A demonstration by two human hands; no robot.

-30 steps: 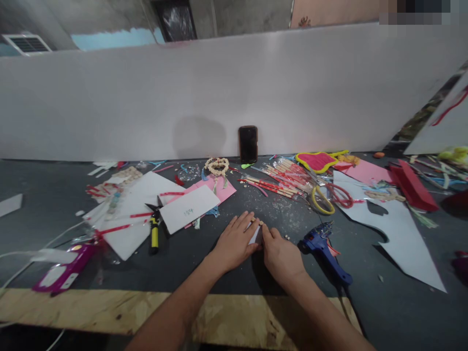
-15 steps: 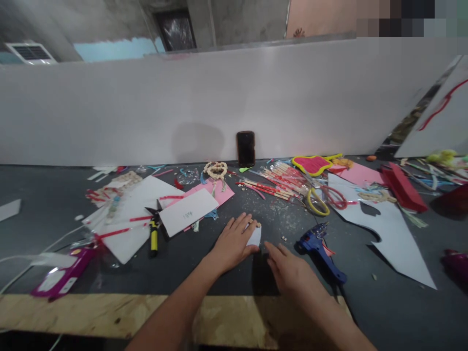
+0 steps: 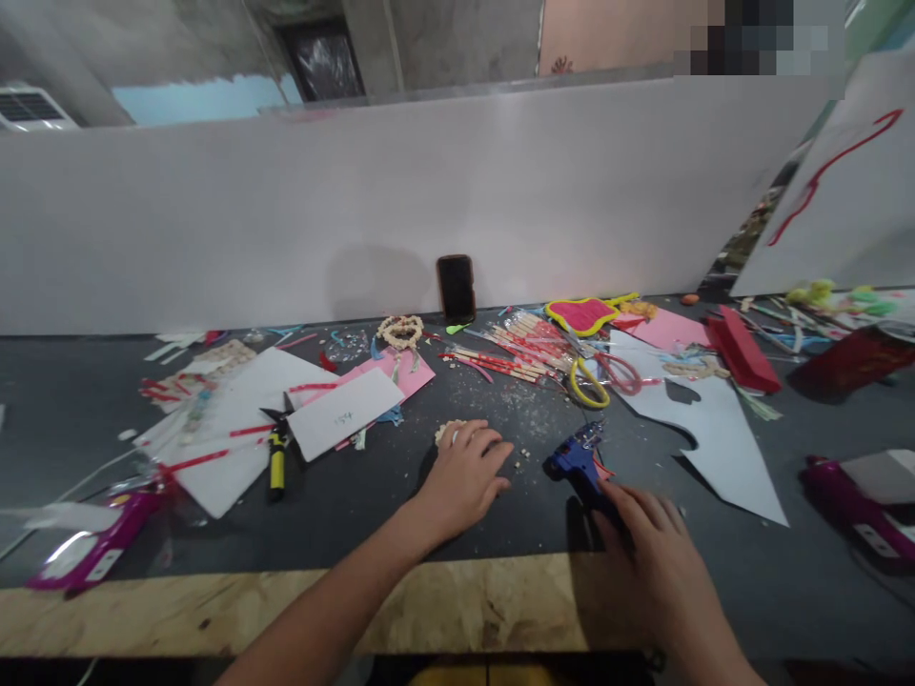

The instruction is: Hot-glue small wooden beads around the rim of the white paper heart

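My left hand (image 3: 464,476) rests on the dark tabletop, its fingers bent over a small white piece edged with cream beads (image 3: 441,434). Most of that piece is hidden beneath the hand. To the right, my right hand (image 3: 654,543) is at the handle of a blue hot glue gun (image 3: 578,464), fingers closing round it. The gun lies on its side, nozzle pointing away from me. Tiny pale beads (image 3: 524,455) are scattered between my left hand and the gun.
Yellow-handled pliers (image 3: 277,462) and a white card (image 3: 347,412) lie to the left. Scissors (image 3: 590,384), red-and-cream sticks (image 3: 493,364) and cut white sheet (image 3: 736,467) lie beyond the gun. A phone (image 3: 456,288) leans on the white partition (image 3: 250,219). Purple devices (image 3: 100,543) flank the workspace.
My right hand has left the small beaded piece and moved right to the glue gun's handle. The beaded piece now shows on the left of my left hand's fingers. The view has swung right.
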